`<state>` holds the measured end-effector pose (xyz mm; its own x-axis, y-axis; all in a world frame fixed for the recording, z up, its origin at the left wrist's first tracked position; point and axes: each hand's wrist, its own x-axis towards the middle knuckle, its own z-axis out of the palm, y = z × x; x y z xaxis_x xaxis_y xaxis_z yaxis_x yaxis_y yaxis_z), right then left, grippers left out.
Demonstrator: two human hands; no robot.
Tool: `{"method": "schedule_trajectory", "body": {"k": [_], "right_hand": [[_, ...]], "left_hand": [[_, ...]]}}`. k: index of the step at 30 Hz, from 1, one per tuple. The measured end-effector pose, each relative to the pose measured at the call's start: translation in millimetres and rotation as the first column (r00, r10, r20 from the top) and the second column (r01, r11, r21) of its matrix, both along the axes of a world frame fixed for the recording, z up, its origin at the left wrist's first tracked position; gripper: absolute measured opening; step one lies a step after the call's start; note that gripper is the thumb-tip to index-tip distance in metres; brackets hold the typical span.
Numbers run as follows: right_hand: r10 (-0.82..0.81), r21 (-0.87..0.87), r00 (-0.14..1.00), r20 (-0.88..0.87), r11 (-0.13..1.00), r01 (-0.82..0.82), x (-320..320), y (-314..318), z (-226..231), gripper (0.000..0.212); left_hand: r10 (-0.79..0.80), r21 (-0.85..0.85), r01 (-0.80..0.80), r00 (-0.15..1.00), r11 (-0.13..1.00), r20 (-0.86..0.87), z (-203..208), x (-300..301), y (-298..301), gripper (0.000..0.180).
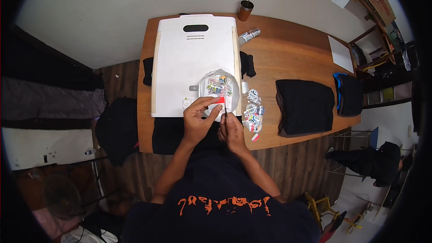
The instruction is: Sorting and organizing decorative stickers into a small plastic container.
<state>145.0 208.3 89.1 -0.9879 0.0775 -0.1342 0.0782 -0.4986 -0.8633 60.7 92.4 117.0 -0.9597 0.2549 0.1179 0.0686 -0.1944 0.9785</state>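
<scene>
My left hand (199, 119) pinches a small red and white piece (219, 101) between thumb and fingers. My right hand (232, 133) is closed around a thin dark tool (226, 110) that points up at that piece; it looks like small scissors, but the blades are hard to make out. Just beyond both hands lies a clear round-edged sheet (233, 83) with colourful printed transfers on it. It rests on a white flat board (173, 69) with a dark oval slot. Right of the board are several cut-out colourful transfers (254, 116) and a loose red and white piece (255, 137).
Folded black garments (305, 107) lie on the wooden table (288, 54), with a black and blue one (348, 94) farther right. Black cloth (168, 137) hangs at the front edge. A brown cup (245, 11), a clear roll (249, 36) and a white sheet (340, 54) are farther back.
</scene>
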Motion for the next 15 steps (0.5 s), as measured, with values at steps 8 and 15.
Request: {"method": "schedule_trajectory", "body": {"k": [8, 15], "right_hand": [[0.006, 0.014, 1.0, -0.014, 1.0, -0.006, -0.9, 1.1, -1.1, 0.033], [0.003, -0.003, 1.0, -0.016, 1.0, -0.003, -0.8, 0.3, -4.1, 0.033]], "left_hand": [[0.002, -0.012, -0.002, 1.0, 1.0, -0.002, 3.1, -0.2, -0.7, 0.025], [0.008, 0.003, -0.008, 1.0, 1.0, 0.007, 3.6, 0.3, -0.4, 0.026]]}}
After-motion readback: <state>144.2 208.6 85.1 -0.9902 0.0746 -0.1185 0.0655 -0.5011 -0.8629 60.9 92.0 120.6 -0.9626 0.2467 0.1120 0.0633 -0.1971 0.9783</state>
